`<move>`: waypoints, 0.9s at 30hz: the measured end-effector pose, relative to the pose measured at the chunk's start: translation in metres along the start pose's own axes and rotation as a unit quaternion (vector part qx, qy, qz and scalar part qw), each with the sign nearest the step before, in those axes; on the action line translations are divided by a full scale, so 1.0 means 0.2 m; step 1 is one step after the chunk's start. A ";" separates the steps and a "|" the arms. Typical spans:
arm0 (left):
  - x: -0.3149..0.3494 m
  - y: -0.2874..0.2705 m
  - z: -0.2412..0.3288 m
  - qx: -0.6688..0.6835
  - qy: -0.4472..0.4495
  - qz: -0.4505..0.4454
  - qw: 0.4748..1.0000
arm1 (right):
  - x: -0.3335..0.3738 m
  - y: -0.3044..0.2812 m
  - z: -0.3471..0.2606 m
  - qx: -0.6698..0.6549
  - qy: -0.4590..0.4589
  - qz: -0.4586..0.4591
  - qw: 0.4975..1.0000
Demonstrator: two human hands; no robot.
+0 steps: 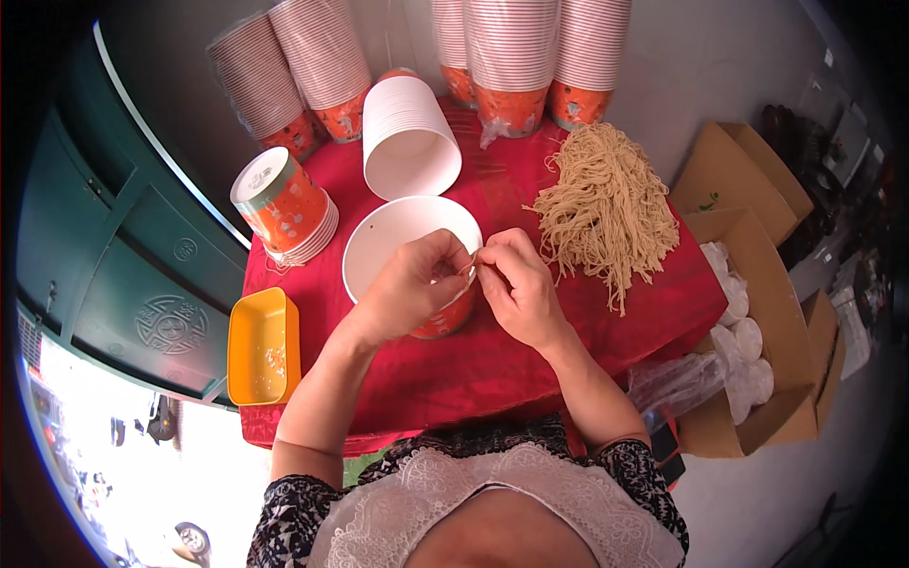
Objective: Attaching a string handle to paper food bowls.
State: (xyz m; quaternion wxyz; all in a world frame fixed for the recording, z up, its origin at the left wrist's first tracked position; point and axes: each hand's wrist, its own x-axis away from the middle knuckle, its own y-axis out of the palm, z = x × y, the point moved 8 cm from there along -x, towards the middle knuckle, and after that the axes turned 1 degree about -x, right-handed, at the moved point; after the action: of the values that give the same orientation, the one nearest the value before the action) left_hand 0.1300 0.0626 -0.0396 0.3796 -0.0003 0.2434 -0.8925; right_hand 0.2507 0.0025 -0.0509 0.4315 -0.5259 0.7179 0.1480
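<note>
My left hand (414, 287) and my right hand (522, 295) meet over the near right rim of an open paper tub (379, 237), white inside and orange outside. The fingertips of both are pinched close together around something small and thin, perhaps a strand; its kind cannot be made out. Part of the tub is hidden behind my left hand. Right of my hands lies a loose heap of tan noodles (611, 204). Behind the tub, a stack of white paper tubs (412, 137) rests on its side, its open mouth toward me.
A red cloth (530, 364) covers the table. At left stand a yellow plastic box (263, 346) and upturned orange tubs (286, 204). Tall stacks of tubs (511, 57) line the back. Beside the table's right edge, a cardboard box (757, 246) holds white round things.
</note>
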 end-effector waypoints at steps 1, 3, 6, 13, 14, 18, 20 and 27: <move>0.01 -0.01 0.04 -0.073 0.045 0.027 0.996 | 0.00 0.00 0.00 0.000 0.000 0.000 1.000; 0.03 0.00 0.08 -0.144 0.098 0.071 0.982 | 0.00 0.01 0.00 0.000 0.003 0.000 1.000; 0.06 0.03 0.15 -0.232 0.152 0.136 0.951 | 0.00 0.01 0.00 0.001 0.005 -0.004 1.000; 0.09 0.02 0.13 -0.289 0.126 0.170 0.934 | 0.00 0.00 -0.01 -0.012 0.024 -0.016 1.000; 0.08 0.02 0.14 -0.289 0.127 0.169 0.934 | -0.01 0.00 -0.01 -0.018 0.025 -0.015 0.999; 0.09 0.00 0.15 -0.211 0.132 0.149 0.957 | -0.03 0.00 -0.01 -0.037 0.044 -0.039 0.998; 0.09 0.00 0.14 -0.193 0.127 0.142 0.963 | -0.02 0.00 0.00 -0.047 0.044 -0.049 0.997; 0.08 0.00 0.11 -0.163 0.127 0.138 0.969 | -0.01 0.03 0.04 -0.091 0.052 -0.093 0.990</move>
State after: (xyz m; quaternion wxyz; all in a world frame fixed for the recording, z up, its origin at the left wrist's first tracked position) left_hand 0.1225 0.0416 -0.0224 0.4596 0.0848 0.4294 -0.7728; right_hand 0.2485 0.0119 -0.0558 0.3561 -0.6341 0.6711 0.1441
